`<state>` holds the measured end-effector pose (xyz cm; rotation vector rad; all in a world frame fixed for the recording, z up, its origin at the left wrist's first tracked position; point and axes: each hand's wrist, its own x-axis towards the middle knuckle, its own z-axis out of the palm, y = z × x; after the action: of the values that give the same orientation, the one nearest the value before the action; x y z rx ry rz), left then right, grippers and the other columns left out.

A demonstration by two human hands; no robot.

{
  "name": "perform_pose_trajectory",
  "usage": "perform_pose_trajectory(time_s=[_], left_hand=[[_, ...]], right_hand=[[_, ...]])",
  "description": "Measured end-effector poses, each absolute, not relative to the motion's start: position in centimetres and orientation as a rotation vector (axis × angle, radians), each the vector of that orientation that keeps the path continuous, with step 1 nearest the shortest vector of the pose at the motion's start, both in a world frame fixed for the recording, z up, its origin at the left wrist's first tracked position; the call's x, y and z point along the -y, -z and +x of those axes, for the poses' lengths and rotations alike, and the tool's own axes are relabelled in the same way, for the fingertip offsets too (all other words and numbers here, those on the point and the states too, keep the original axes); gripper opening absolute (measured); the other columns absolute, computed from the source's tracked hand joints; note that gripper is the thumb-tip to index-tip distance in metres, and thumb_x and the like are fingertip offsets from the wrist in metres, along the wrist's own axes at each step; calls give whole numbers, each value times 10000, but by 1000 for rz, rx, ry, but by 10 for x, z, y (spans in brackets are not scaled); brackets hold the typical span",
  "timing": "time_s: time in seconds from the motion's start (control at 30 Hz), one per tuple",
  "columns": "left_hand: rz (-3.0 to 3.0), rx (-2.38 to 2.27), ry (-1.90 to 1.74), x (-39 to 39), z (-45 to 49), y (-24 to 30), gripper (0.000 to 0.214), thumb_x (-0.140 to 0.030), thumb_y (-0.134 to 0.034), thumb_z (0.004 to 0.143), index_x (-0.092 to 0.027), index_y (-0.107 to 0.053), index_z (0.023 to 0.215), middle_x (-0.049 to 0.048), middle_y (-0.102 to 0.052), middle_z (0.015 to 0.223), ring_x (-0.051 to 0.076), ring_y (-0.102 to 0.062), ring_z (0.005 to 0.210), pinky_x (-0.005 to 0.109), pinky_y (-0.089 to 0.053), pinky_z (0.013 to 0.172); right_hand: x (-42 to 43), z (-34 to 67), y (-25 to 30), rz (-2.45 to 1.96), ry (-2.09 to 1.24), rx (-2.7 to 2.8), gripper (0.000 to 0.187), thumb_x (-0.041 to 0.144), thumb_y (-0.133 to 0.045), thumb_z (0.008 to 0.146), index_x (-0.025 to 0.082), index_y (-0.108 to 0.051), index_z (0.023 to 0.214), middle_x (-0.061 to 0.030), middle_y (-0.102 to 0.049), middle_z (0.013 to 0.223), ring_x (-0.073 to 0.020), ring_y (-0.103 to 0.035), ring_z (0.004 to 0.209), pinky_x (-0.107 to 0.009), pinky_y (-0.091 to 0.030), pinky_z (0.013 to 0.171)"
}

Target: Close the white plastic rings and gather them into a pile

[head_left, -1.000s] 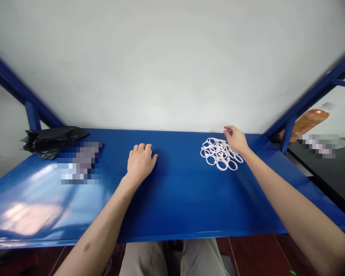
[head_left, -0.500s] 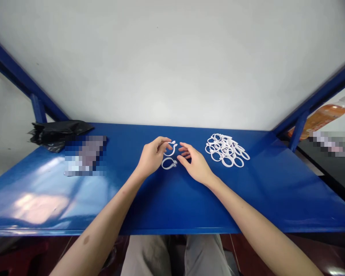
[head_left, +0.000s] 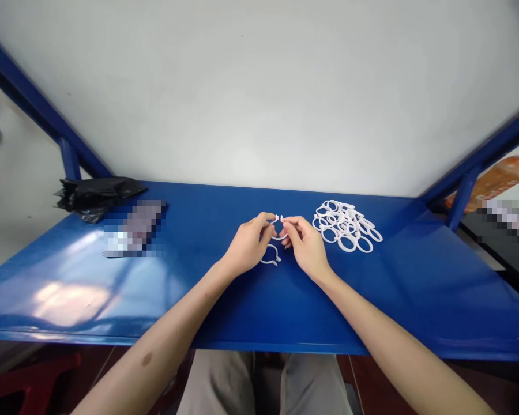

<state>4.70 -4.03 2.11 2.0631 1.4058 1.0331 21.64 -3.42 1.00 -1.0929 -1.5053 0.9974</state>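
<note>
My left hand [head_left: 247, 246] and my right hand [head_left: 307, 246] meet near the middle of the blue table, each pinching one side of a white plastic curtain ring [head_left: 280, 237]. The two ends of this ring stand a small gap apart at the top, between my fingertips. Just below, a second white ring [head_left: 277, 255] lies on the table, its clasp undone and its left part hidden behind my left hand. To the right of my right hand is a loose pile of similar white rings [head_left: 346, 250], several overlapping.
A blue table [head_left: 225, 202] stands against a pale wall. At its left lie a black plastic bag [head_left: 97, 195] and a blurred-out flat object [head_left: 140, 227]. Blue frame bars rise at both sides. Beyond the right one is an orange bottle [head_left: 497, 183]. Below left shows a red stool [head_left: 38, 377].
My right hand has closed from open fingers onto the ring that my left hand holds. Both hands and this ring now sit further right in view; the whole view has shifted slightly.
</note>
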Motion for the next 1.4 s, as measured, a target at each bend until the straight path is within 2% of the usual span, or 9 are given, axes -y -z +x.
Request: perform_pose_trajectory(time_s=[0.13, 0.4, 0.57, 0.67, 0.77, 0.87, 1.0, 1.17, 1.4], left_hand=[[2055, -1466, -1045, 40, 52, -19, 322, -240, -399, 1007, -194, -506, 1308, 37, -747, 934, 171, -691, 812, 279, -500, 768], [2228, -1534, -978, 45, 50, -10, 288, -210, -338, 1017, -198, -549, 1212, 71, -695, 950, 212, -660, 943, 332, -520, 833], [2389, -1536, -920, 45, 51, -14, 326, -217, -343, 1026, -188, -549, 1278, 71, -680, 979, 204, -641, 925, 336, -535, 827], [2430, -1570, -858, 44, 50, -19, 376, -285, -417, 1026, -182, -530, 1370, 86, -699, 1064, 234, -627, 995, 385, -530, 888], [2501, -1532, -761, 42, 43, -22, 437, -148, -429, 972, -176, -551, 1391, 90, -700, 1149, 250, -588, 1054, 415, -515, 929], [2582, -1402, -626, 43, 37, -23, 562, -6, -430, 860, -226, -631, 1336, 75, -669, 1227, 240, -562, 1068, 412, -498, 941], [2636, -1222, -547, 45, 37, -23, 460, -60, -479, 889, -317, -736, 1170, 39, -657, 1227, 228, -555, 1084, 416, -466, 955], [2620, -1252, -580, 44, 39, -20, 202, -252, -535, 977, -250, -737, 991, 43, -695, 1087, 221, -569, 1009, 394, -451, 897], [2563, -1404, -602, 43, 42, -20, 128, -243, -549, 963, -208, -649, 890, 29, -709, 920, 213, -611, 912, 355, -437, 821]], right_hand=[[36, 215, -11, -1071, -1001, 1405, 267, 461, -654, 902, 227, -607, 1024, -22, -716, 846, -169, -684, 712, -316, -581, 675], [47, 218, -11, -1086, -806, 1659, 210, 409, -593, 954, 223, -678, 904, -27, -724, 832, -189, -667, 709, -327, -532, 698], [42, 224, -13, -1086, -681, 1758, 190, 361, -564, 976, 216, -681, 937, -21, -727, 828, -187, -678, 708, -317, -531, 707], [29, 238, -20, -1119, -395, 1884, 186, 307, -533, 992, 211, -693, 988, -50, -723, 931, -203, -685, 837, -334, -532, 798], [15, 268, -28, -1288, -10, 1940, 235, 283, -499, 999, 193, -712, 1038, -106, -682, 1058, -235, -657, 928, -372, -517, 840], [6, 304, -35, -1610, 226, 1839, 252, 267, -509, 976, 183, -739, 1037, -128, -665, 1060, -270, -624, 952, -391, -501, 806], [2, 335, -40, -1874, 272, 1739, 239, 231, -526, 948, 189, -730, 1065, -117, -687, 1038, -285, -599, 988, -376, -469, 773], [-5, 337, -35, -1924, 233, 1679, 191, 235, -532, 937, 199, -710, 998, -97, -707, 1021, -275, -599, 970, -357, -436, 742], [-19, 336, -25, -1877, 195, 1601, 220, 290, -522, 939, 181, -709, 980, -115, -706, 995, -288, -579, 957, -376, -428, 772]])
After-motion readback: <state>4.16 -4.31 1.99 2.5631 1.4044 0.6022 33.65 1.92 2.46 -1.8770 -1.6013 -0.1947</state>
